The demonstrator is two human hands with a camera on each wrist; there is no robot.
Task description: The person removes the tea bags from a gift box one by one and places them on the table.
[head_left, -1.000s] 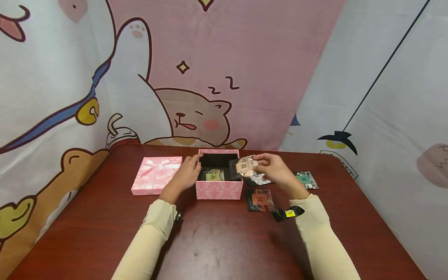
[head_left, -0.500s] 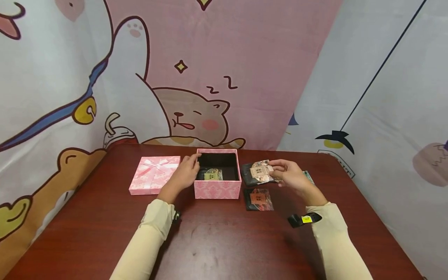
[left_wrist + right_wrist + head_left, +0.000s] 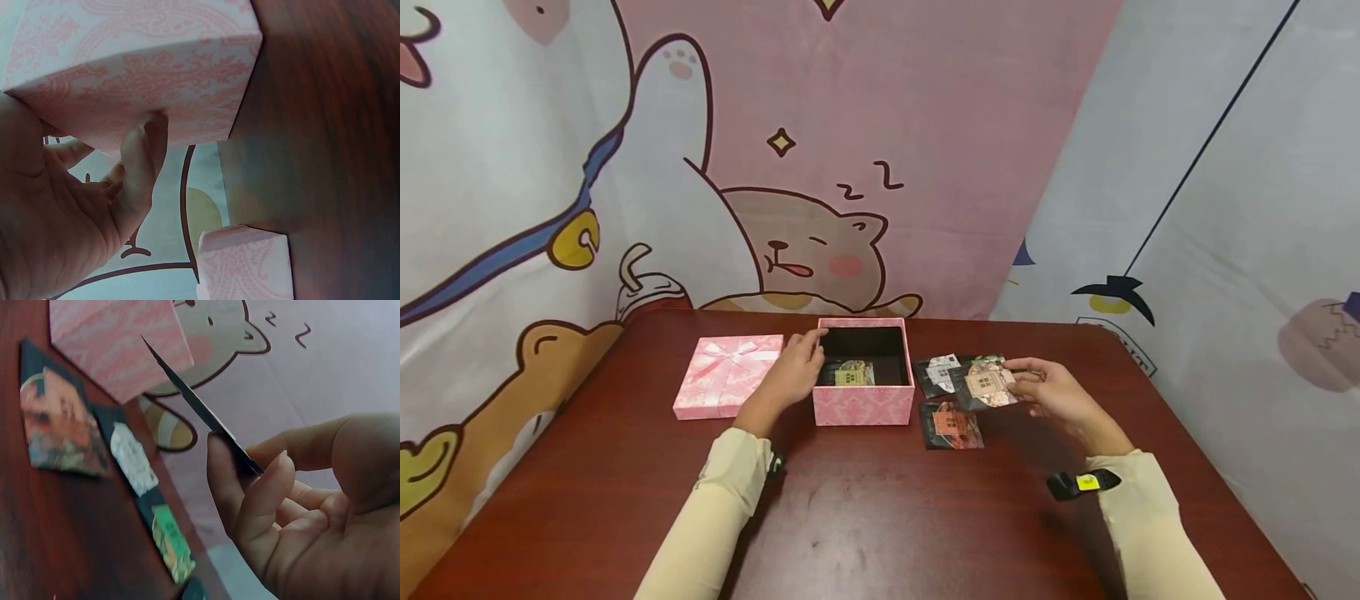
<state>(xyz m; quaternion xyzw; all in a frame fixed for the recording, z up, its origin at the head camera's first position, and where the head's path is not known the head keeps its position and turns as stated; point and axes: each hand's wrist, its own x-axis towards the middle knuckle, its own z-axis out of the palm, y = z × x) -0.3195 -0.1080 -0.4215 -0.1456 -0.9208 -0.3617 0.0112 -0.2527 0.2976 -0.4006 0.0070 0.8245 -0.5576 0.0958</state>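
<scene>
My left hand (image 3: 793, 367) holds the left side of a pink patterned gift box (image 3: 861, 408), thumb against its outer wall (image 3: 175, 81). The box stands uncovered, its inside black, with a green-labelled packet (image 3: 853, 377) lying in it. Between right thumb and fingers, my right hand (image 3: 1060, 398) pinches a flat black packet with a beige label (image 3: 988, 383); in the right wrist view this packet (image 3: 197, 405) appears nearly edge-on. It overlaps a white-labelled packet (image 3: 937, 375) in the head view. Nearer me lies a packet with an orange label (image 3: 951, 425).
The pink lid with a ribbon bow (image 3: 730, 375) lies left of the box on the dark wooden table (image 3: 865, 517). A packet with a green label (image 3: 170, 534) lies beyond the white-labelled one in the right wrist view. A cartoon-printed cloth (image 3: 955, 150) hangs behind.
My right hand has carried the beige-labelled packet from over the box's right edge out to the right, above the other packets. My left hand has stayed at the box.
</scene>
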